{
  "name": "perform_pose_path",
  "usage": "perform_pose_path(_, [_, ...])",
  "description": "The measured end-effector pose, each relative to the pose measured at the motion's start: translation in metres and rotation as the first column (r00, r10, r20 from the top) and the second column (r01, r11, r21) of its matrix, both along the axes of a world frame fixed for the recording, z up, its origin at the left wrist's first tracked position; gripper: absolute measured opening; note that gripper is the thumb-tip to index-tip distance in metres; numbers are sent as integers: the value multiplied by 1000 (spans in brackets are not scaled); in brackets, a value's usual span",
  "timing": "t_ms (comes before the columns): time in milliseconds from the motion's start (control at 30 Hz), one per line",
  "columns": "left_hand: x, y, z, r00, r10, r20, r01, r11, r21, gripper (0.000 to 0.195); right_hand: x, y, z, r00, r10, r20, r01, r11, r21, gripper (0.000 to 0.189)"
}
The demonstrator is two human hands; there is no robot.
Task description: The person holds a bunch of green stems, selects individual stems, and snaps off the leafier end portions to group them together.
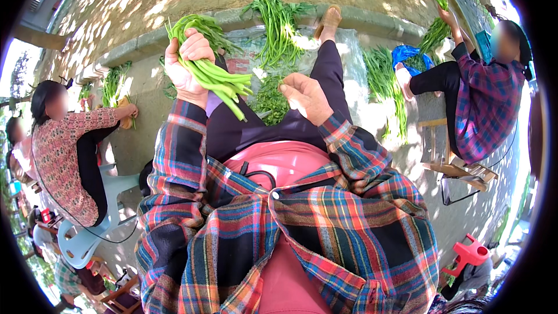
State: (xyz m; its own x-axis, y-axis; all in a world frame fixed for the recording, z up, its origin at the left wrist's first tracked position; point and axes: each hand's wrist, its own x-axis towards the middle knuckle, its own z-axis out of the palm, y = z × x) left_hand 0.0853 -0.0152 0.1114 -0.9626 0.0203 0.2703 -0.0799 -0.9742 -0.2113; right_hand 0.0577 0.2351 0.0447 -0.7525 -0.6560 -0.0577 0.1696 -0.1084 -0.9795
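My left hand point(192, 59) is closed around a bunch of green leafy vegetable stalks point(222, 79). The leaves fan out above the fist, and the pale stem ends point down to the right. My right hand point(307, 96) is held above my lap, thumb and fingertips drawn together; nothing shows plainly between them. Just left of it, low between my legs, lies a heap of loose green leaves point(273, 102). Farther out, a larger pile of long-stemmed greens point(279, 35) rests on a clear plastic sheet point(351, 72) between my feet.
A stone kerb point(379, 26) runs behind the greens. On the right, more greens point(386, 83) lie near a blue plastic bag point(405, 56) and a seated person point(488, 91) holding greens. Another person point(69, 157) sits left on a light-blue plastic chair point(78, 244). A red stool point(471, 253) stands behind right.
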Motion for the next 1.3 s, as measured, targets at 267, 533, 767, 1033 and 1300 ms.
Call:
perform_pose_path(267, [-2,2,0,999,-12,-35,9,997,-78,16,-1,6,4,994,79,-75,-69,989,132,25])
perform_pose_path(533, [-2,5,-4,997,53,59,-16,864,-503,19,-2,6,12,986,21,-164,-5,995,98,29])
perform_pose_path(767, [-4,56,-10,944,313,101,-7,326,-945,15,-10,1,21,915,-16,-403,71,990,121,42])
perform_pose_path(1033, [-12,100,-34,840,542,-1,-40,60,-997,15,-9,-7,25,886,21,-463,28,995,99,63])
perform_pose_path(1300, [-1,125,-19,820,549,163,32,240,-970,23,-1,-17,20,911,35,-410,-26,999,28,74])
